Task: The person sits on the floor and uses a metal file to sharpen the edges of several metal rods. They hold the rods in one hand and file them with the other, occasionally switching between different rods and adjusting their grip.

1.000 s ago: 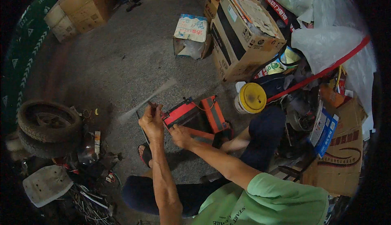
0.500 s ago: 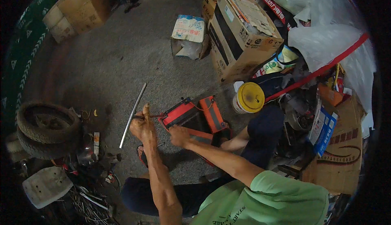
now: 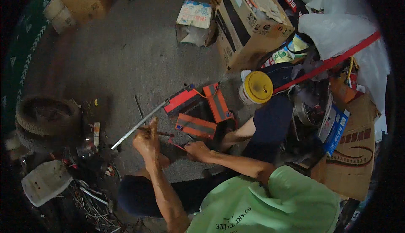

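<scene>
Left hand (image 3: 147, 143): clenching around a T-shaped tool (image 3: 137, 127), with silver bar slanting up rightward and dark shaft pointing toward the opposite hand's side. Right hand (image 3: 198, 152): grasping one end of a thin red strip (image 3: 178, 145), exact kind being too small for telling. Orange-red blocks (image 3: 197, 125), three, dark-banded: lying at differing angles just beyond both hands, on grey floor (image 3: 126, 64). Thin dark rod (image 3: 138, 105): lying beyond the silver bar. Yellow-lidded bucket (image 3: 258, 87): standing right of the blocks. Large carton (image 3: 261, 43): standing farther back. Tyres (image 3: 42, 125): resting stacked, far left.
</scene>
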The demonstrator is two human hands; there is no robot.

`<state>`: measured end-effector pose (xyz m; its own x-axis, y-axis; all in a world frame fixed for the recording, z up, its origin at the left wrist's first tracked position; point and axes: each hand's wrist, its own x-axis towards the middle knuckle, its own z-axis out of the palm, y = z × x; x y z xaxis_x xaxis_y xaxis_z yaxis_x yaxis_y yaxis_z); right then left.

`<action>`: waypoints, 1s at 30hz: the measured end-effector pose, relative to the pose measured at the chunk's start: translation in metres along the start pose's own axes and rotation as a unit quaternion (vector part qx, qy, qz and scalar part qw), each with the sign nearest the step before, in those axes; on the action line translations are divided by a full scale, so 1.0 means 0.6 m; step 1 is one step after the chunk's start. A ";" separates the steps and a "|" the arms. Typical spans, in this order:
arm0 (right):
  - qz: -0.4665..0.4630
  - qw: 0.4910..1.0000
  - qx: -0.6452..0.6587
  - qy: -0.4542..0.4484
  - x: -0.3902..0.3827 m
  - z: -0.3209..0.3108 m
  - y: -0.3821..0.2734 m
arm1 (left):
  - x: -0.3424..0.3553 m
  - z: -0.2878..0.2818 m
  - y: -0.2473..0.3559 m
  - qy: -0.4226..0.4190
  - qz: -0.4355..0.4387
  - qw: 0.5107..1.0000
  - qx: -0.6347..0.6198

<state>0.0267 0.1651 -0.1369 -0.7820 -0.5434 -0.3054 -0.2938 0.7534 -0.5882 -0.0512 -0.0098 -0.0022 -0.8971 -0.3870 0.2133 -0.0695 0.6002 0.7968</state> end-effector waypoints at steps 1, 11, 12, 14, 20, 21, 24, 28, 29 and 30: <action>0.018 1.000 0.001 -0.016 -0.008 0.020 0.013 | -0.026 0.013 -0.029 -0.011 -0.017 1.000 0.003; 0.115 0.992 -0.040 -0.023 -0.050 0.112 0.106 | -0.146 0.045 -0.128 -0.207 -0.089 0.974 0.000; 0.116 0.993 -0.029 -0.022 -0.055 0.115 0.111 | -0.149 0.046 -0.135 -0.217 -0.090 0.972 -0.008; 0.116 0.993 -0.003 -0.033 -0.056 0.109 0.109 | -0.147 0.041 -0.141 -0.230 -0.089 0.969 -0.019; 0.135 0.983 0.002 -0.125 -0.061 0.066 0.119 | -0.123 0.048 -0.121 -0.181 -0.036 0.982 0.046; 0.134 0.982 0.017 -0.129 -0.066 0.053 0.120 | -0.121 0.054 -0.117 -0.171 -0.018 0.983 0.067; 0.108 0.979 0.175 -0.007 -0.091 -0.045 0.089 | -0.125 0.052 -0.088 -0.129 0.018 0.982 0.135; 0.135 0.816 0.505 0.247 -0.138 -0.242 0.029 | -0.105 0.049 0.036 -0.248 0.129 0.936 0.216; 0.103 0.842 0.468 0.249 -0.150 -0.297 0.009 | -0.100 0.057 0.058 -0.286 0.164 0.910 0.252; 0.070 0.865 0.429 0.250 -0.158 -0.336 -0.010 | -0.098 0.069 0.075 -0.324 0.197 0.879 0.288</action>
<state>-0.0081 0.2869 0.0468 -0.9800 -0.0790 -0.1824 0.1712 0.1311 -0.9765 -0.0197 0.0687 -0.0021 -0.9483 0.2989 -0.1066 0.2607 0.9254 0.2752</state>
